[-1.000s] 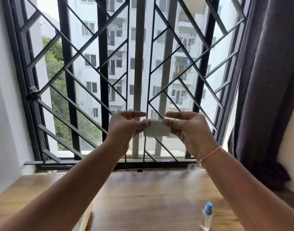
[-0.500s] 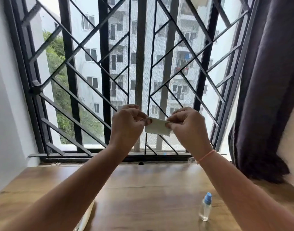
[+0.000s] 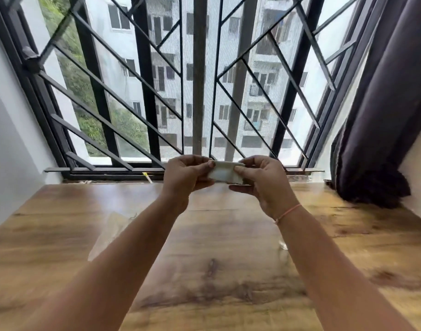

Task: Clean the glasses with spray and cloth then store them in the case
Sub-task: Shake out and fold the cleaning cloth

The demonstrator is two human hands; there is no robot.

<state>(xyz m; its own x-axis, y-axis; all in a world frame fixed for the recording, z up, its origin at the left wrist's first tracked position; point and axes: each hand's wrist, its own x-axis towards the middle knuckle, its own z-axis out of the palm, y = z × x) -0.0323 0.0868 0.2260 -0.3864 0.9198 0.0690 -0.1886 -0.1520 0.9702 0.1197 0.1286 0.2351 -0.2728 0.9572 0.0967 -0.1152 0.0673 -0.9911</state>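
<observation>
Currently, the folded cloth [image 3: 225, 174] hangs above the counter [image 3: 228, 235], pinched between both grips: left hand [image 3: 185, 174] at its 9 o'clock edge, right hand [image 3: 262, 180] at its 3 o'clock edge.

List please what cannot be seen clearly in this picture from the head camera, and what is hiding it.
- Glasses: not seen anywhere in the head view.
- Cloth: folded and pinched between the left hand and right hand; the fingers cover both its ends.
- Small clear item on the table: mostly behind the right forearm, so it cannot be identified.
- Pale object beside the left forearm: blurred and partly covered.
</observation>
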